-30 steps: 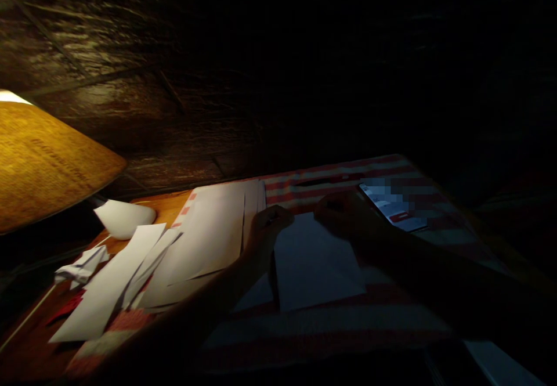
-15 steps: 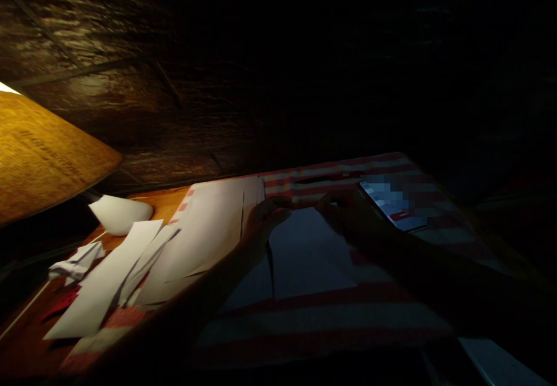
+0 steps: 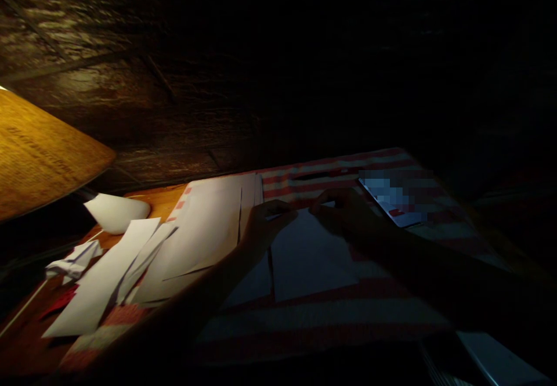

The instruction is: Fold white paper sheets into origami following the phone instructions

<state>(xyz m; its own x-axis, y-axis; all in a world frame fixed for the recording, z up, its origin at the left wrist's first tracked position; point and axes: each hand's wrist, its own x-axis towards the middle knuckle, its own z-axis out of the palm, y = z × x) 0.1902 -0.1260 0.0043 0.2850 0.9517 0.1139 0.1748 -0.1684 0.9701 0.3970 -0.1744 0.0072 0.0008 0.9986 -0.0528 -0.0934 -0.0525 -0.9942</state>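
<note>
Your left hand (image 3: pixel 266 219) and right hand (image 3: pixel 342 213) seemingly pinch the far edge of the dim sheet (image 3: pixel 311 258), no finished crease showing yet, separate strips (image 3: pixel 107 281) already lying to its left.

My head cam's aimed forward and down at my left hand (image 3: pixel 270 215) and right hand (image 3: pixel 337 212) over the cloth (image 3: pixel 326 316), pretty close, wall (image 3: pixel 96 104) up top left.

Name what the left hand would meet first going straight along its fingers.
Probably the right hand, facing the left hand at the far edge of the white sheet; darkness leaves depth unclear.
</note>
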